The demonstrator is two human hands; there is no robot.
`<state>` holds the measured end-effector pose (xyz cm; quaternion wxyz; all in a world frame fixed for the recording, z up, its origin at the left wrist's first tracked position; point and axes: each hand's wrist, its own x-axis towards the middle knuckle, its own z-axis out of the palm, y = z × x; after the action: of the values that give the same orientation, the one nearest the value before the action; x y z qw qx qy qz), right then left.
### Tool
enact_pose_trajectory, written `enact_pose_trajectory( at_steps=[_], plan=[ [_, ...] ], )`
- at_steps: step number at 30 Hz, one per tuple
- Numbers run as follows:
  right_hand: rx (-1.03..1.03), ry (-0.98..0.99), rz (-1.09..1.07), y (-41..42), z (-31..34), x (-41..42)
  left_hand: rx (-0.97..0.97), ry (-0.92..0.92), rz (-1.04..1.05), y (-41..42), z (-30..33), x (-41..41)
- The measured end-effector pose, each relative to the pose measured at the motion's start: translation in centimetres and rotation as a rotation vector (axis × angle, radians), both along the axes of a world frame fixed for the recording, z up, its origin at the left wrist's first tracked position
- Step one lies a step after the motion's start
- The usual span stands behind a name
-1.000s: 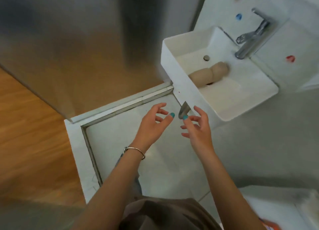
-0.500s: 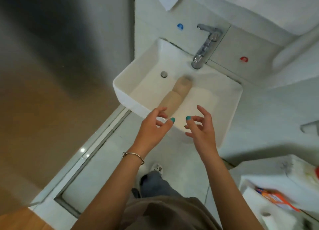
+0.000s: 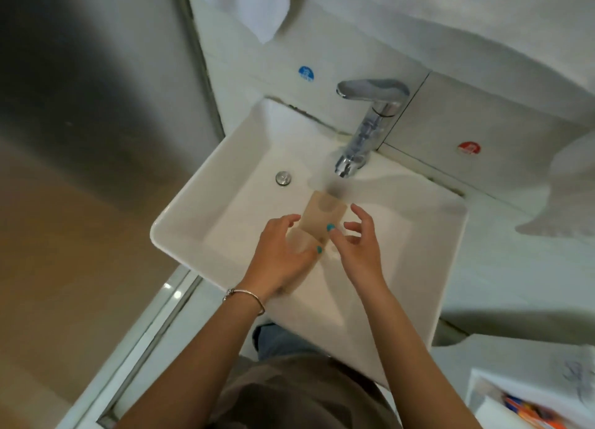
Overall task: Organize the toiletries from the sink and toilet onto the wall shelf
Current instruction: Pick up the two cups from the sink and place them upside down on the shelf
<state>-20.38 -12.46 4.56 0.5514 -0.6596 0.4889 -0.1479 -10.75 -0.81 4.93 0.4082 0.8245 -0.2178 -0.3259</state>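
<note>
A person is leaning over a white square sink [image 3: 199,222], both bare hands reaching into the basin. A tan bottle [image 3: 322,216] is lying in the basin just below the chrome faucet [image 3: 367,129], right of the drain [image 3: 283,178]. The left hand [image 3: 283,261], wearing a bracelet [image 3: 248,296], is hovering with fingers spread over the bottle's near end, grip released. The right hand [image 3: 357,251] is hovering just right of the bottle, fingers loosely curved, grasping nothing. A white towel [image 3: 251,7] is hanging above.
</note>
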Motion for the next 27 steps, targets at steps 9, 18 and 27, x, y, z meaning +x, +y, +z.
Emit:
enact_pose_trajectory(
  at_steps=[9,18,27],
  plan=[
    [0.181,0.22,-0.093,-1.9,-2.4,5.5,0.278,0.061,-0.06,-2.3,-3.2,1.5],
    [0.217,0.199,-0.197,-1.6,-3.8,6.8,0.305,0.091,-0.106,-1.7,-4.0,4.1],
    [0.081,0.014,-0.294,-0.9,0.0,2.9,0.085,0.167,-0.041,-0.8,-1.6,7.9]
  ],
)
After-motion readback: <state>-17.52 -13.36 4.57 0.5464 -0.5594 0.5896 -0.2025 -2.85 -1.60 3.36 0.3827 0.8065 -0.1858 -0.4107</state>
